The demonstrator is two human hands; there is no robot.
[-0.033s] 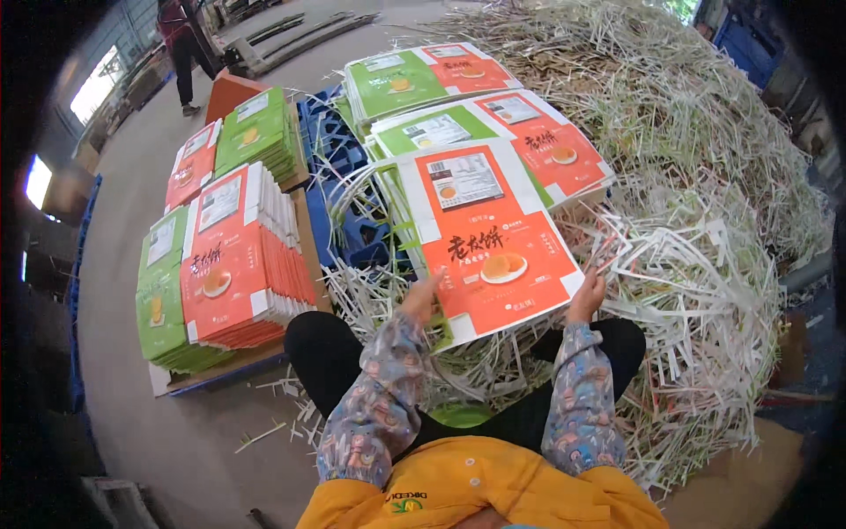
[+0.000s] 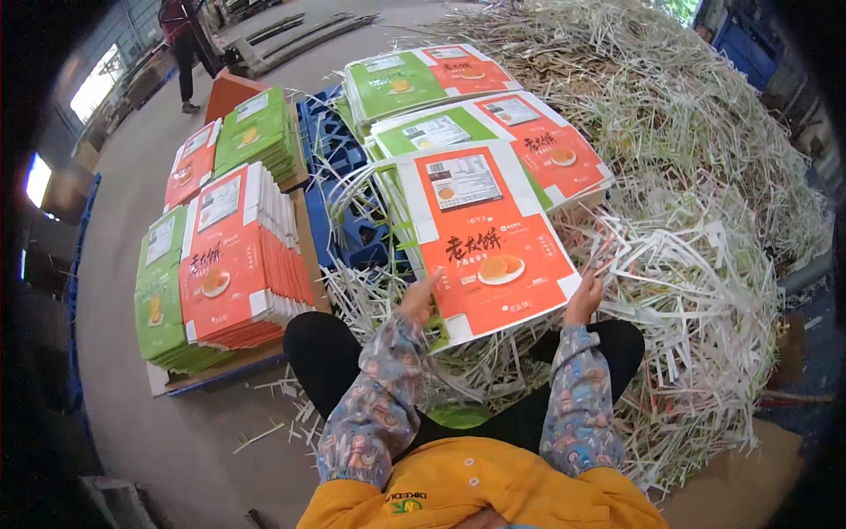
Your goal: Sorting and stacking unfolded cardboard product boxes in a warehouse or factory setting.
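An orange printed cardboard sheet [image 2: 493, 291] with white corners and a pictured plate of cakes lies in front of me, on top of a stack. Its near end reaches out over my crossed legs. At the left edge, my left hand [image 2: 417, 302] is closed with its thumb and fingers at the border. My right hand [image 2: 583, 300] pinches the right edge close to the near corner. White and green paper strips [image 2: 608, 251] hang beside the right hand. Under and behind the sheet, green-and-orange printed sheets [image 2: 538, 145] form a stack; the fingers' undersides are hidden.
Stacks of orange sheets [image 2: 233, 256] and green sheets [image 2: 159, 300] stand at the left on a pallet. Between the stacks shows a blue plastic pallet [image 2: 357, 234]. A big heap of shredded paper strips [image 2: 705, 176] fills the right side. A person [image 2: 181, 48] stands far left.
The near end of the orange sheet and my right hand have shifted very slightly left. My left hand keeps nearly the same place at the left edge.
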